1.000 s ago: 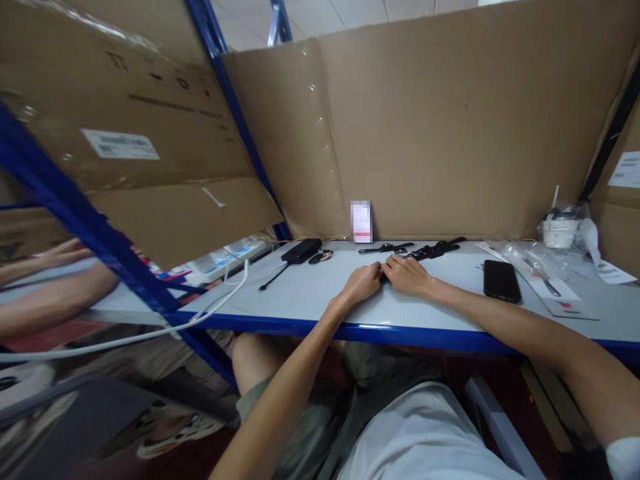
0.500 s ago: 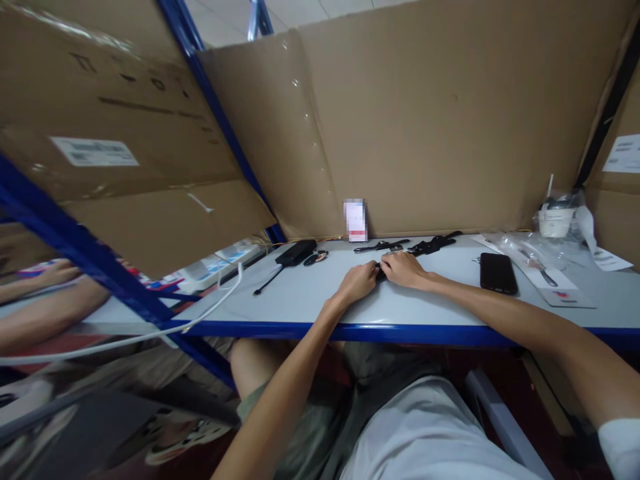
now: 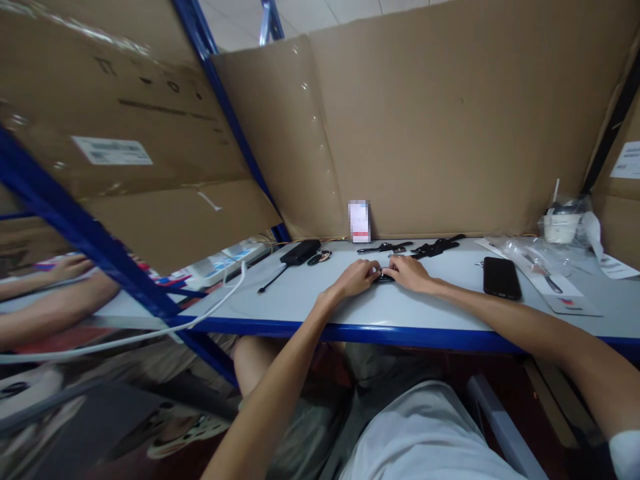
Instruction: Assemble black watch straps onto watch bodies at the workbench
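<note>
My left hand [image 3: 359, 277] and my right hand [image 3: 409, 273] meet over the light tabletop, fingers curled. Between them, low against the surface, is a small dark object [image 3: 385, 278], gripped from both sides by my fingertips. Its kind is mostly hidden by the fingers. Just beyond my hands lie a thin black strap [image 3: 384, 247] and a wider bundle of black straps [image 3: 437, 247]. A phone with a lit screen [image 3: 359, 222] leans upright against the cardboard behind them.
A black phone [image 3: 502, 278] lies right of my hands, near clear plastic packaging [image 3: 537, 257] and a bagged white cup [image 3: 561, 227]. Leftward are a black box with a cable [image 3: 300, 252], a white cord [image 3: 220, 308] and a blue frame post [image 3: 100, 243]. Another person's arm [image 3: 60, 300] shows beyond it.
My fingertips have drawn slightly apart, and more of the dark object shows between them. The whole view has shifted a little, with things appearing further right.
</note>
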### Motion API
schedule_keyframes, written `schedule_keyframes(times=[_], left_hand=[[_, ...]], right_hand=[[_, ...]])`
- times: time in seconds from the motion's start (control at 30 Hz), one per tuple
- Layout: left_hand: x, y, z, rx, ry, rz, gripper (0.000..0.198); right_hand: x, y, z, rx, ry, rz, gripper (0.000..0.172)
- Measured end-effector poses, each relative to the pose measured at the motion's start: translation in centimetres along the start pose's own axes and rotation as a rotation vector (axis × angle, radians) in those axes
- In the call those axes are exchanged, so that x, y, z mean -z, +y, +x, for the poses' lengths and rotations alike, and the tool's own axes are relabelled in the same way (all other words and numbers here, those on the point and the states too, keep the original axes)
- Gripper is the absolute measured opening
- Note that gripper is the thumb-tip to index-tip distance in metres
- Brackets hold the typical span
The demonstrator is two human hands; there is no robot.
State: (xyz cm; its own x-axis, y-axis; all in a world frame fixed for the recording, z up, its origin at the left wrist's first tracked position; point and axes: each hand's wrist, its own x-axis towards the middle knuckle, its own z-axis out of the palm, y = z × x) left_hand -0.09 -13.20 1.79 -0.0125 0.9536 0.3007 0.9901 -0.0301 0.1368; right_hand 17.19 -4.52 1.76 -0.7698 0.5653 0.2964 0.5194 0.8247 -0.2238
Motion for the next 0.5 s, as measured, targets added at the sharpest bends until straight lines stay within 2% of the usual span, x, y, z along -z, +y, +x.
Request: schedule_keyframes(times=[0.13, 0.23, 0.3, 0.43, 0.5], left_hand=[[-0.2, 1.0, -2.0, 0.071, 0.207, -0.065, 0.031], [-0.4, 2.0, -2.7, 0.054, 0.156, -0.184, 0.025], [-0.6, 2.4, -2.7, 0.058, 0.111, -0.178, 0.023], [-0.9, 2.9, -2.4, 0.095, 0.138, -0.126, 0.017], [-0.9, 3.3, -2.5, 0.096, 0.138, -0.104, 0.014]], right_hand=[[-0.1, -1.8, -1.0, -0.053, -0.015, -0.054, 0.038], [0.6, -2.5, -1.5, -0.053, -0.053, -0.103, 0.040], [1.5, -2.7, -2.0, -0.036, -0.101, -0.135, 0.037], [2.9, -3.6, -4.2, 0.005, -0.163, -0.190, 0.026], [2.7, -4.7, -5.8, -0.016, -0.137, -0.219, 0.031]])
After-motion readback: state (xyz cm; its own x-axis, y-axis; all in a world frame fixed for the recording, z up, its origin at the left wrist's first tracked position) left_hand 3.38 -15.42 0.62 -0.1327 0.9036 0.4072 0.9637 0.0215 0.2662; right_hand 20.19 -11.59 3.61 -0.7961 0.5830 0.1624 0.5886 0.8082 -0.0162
